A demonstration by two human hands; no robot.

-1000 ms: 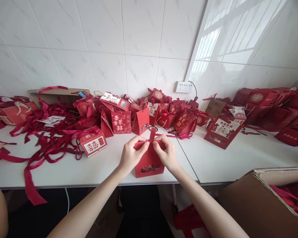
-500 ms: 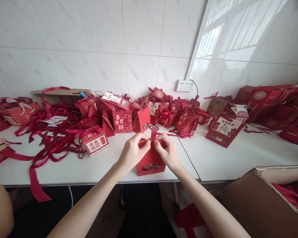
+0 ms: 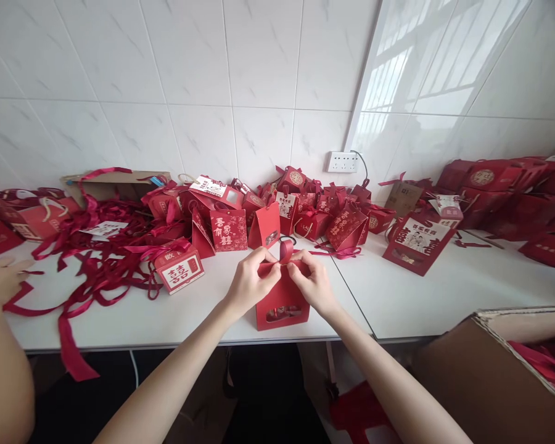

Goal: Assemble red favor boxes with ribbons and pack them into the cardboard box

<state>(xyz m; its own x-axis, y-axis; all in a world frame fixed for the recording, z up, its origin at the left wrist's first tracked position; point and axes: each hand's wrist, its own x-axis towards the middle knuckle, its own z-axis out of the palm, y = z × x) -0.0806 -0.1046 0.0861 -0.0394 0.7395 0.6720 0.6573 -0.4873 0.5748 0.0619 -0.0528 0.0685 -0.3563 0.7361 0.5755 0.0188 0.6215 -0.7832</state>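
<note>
A red paper gift box [image 3: 283, 297] with a window in its front stands near the table's front edge, with wrapped pieces showing through the window. My left hand [image 3: 255, 277] pinches the left side of its top edge, fingers closed. On the other side of the top, the closed fingers of my right hand [image 3: 309, 279] grip the edge too. Between my fingertips a red ribbon [image 3: 285, 250] rises from the box top and curls over. What exactly lies under my fingertips is hidden. Just behind stands another red windowed box [image 3: 264, 224].
Left lies a heap of red ribbons [image 3: 106, 259] beside a white-labelled box [image 3: 179, 270]. More red boxes line the wall, and a large windowed box [image 3: 419, 243] stands right. A cardboard carton [image 3: 462, 364] is at front right. A co-worker's hand [image 3: 2, 280] is at far left.
The ribbon between my fingers stood straight up and now bends over into a curl. My hands keep their grip. At far left the co-worker's arm has shifted, pulling a ribbon along.
</note>
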